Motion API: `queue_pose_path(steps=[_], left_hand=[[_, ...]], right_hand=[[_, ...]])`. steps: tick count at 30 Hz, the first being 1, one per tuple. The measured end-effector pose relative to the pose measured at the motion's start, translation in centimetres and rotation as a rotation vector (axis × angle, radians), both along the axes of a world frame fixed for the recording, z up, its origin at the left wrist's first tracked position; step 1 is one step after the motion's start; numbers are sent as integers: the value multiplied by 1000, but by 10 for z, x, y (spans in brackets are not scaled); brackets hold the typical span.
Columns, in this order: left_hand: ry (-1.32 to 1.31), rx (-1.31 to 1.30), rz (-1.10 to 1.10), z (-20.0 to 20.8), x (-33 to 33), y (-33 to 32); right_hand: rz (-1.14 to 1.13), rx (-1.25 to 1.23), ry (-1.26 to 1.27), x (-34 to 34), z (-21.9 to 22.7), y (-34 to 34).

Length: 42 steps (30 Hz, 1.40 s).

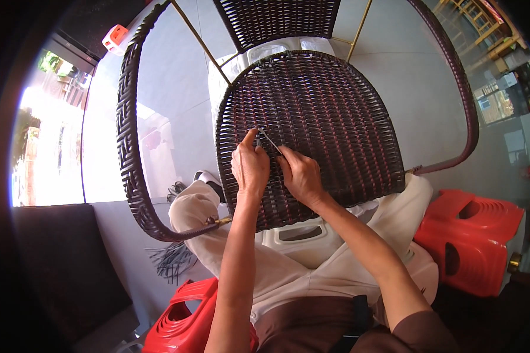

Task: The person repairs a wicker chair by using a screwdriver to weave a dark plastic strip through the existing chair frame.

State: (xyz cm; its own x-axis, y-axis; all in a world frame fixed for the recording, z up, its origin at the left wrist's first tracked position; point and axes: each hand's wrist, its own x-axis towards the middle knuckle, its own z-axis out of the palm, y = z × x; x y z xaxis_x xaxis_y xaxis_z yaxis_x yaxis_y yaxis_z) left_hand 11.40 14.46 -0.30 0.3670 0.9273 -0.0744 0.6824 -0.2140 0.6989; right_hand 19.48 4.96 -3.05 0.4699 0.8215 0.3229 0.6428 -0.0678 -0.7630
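Note:
A dark brown woven chair with reddish strands lies in front of me, its rounded seat reaching over my lap. On the left part of the weave, my left hand is closed, its index finger and thumb at the strands around a small shiny bit too fine to name. My right hand grips a thin metal rod-like tool. The tool's tip meets the weave beside my left fingertip. What lies under both palms is hidden.
Wrapped armrests curve up at the left and right. Red plastic stools stand at the lower left and right. White stools sit beneath the chair. Loose dark strips lie on the floor.

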Motion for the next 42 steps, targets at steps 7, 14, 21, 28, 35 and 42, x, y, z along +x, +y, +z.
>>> queue_pose_path(steps=[7,14,21,28,35,42], left_hand=[[125,79,-31,3,0,-9],[-163,113,64,-9,-3,-7],[-331,-6,56,-23,-6,1],[-395,-15,107,-18,1,-5],[-378,18,158,-28,9,4],[-618,-370,217,-11,2,-6]], right_hand=[[-20,41,-35,0,-2,0],[-32,118,-74,-1,-7,1],[-25,48,-54,0,-5,-1],[-14,11,-58,-1,0,-1],[-14,31,-41,-1,-2,-1],[-42,-5,-57,-2,-2,-1]])
